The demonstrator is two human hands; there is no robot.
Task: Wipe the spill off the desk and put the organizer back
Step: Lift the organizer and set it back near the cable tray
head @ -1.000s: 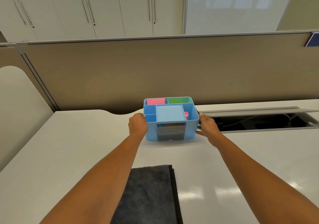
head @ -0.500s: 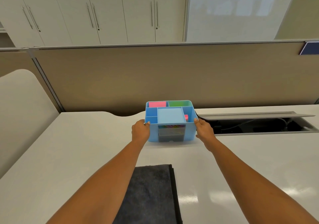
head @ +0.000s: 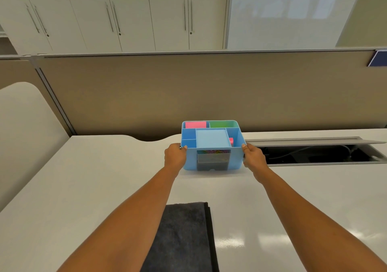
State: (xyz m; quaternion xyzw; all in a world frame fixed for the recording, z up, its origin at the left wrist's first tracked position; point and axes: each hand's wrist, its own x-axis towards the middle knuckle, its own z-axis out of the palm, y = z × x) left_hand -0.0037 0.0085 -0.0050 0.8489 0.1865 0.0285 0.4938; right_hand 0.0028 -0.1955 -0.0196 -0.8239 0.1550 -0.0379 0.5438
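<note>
The organizer [head: 212, 141] is a light-blue plastic caddy divided into open compartments: a pink block [head: 195, 124] sits rear left, a green one [head: 222, 124] rear right, and a small pink item [head: 231, 140] stands in the right-hand bay. A grey drawer [head: 212, 161] with multicoloured contents is set into its front wall. It is located at the far edge of the white desk [head: 100, 179], close to the beige partition [head: 188, 91]; we cannot confirm whether its base touches the surface. Our left hand [head: 174, 157] grips the left wall and our right hand [head: 254, 159] the right wall, thumbs at the rim. A folded dark cloth [head: 184, 236] lies at the near edge, between our forearms.
</note>
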